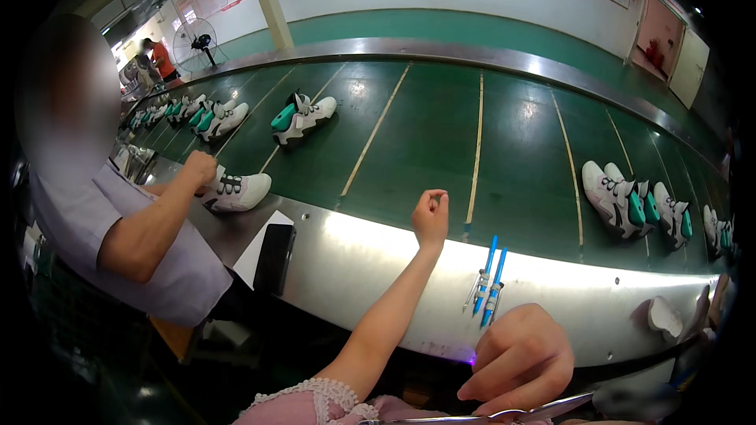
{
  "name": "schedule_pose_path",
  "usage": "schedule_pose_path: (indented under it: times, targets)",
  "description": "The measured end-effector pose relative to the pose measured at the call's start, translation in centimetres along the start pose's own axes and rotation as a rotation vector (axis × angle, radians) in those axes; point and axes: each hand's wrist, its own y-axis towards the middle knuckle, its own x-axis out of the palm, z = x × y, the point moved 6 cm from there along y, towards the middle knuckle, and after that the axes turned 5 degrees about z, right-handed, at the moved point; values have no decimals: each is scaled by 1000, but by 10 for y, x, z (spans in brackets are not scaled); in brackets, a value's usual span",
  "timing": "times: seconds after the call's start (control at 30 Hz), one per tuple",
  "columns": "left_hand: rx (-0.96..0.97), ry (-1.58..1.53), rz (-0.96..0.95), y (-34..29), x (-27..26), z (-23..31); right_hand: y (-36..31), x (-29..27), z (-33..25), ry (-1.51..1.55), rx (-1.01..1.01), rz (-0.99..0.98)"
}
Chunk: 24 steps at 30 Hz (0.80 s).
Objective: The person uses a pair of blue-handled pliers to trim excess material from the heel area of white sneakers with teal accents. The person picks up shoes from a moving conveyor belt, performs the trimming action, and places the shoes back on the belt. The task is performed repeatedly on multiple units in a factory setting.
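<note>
Over the near edge of the green conveyor belt, my left hand is loosely closed, its fingers curled, and nothing shows in it. My right hand is low and close, fingers bent together beside a thin shiny metal-like strip at the lower edge. Whether the fingers grip that strip is hidden. Between my hands, two blue pens with silvery pieces attached lie on the metal ledge. A small purple light glows at the ledge's front edge, by my right hand.
White sneakers with green inserts stand on the belt at left and right. A co-worker at left handles a white sneaker. A black phone lies on white paper. A pale shoe-like piece rests at right.
</note>
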Motion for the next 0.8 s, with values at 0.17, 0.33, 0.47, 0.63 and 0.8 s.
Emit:
schedule_pose_path:
  times: [0.17,0.33,0.47,0.63,0.8]
  targets:
    - [-11,13,-26,5,-4,1,-36,26,8,-129,45,223]
    - [-67,-37,-44,2,2,-3,8,-12,5,-280,-23,117]
    - [-38,-31,-40,3,-6,5,-4,-10,19,229,235,538]
    - [-96,-61,-66,4,-6,4,-20,10,18,595,258,310]
    - [-96,-2,-64,9,-14,-1,-5,10,-11,569,330,653]
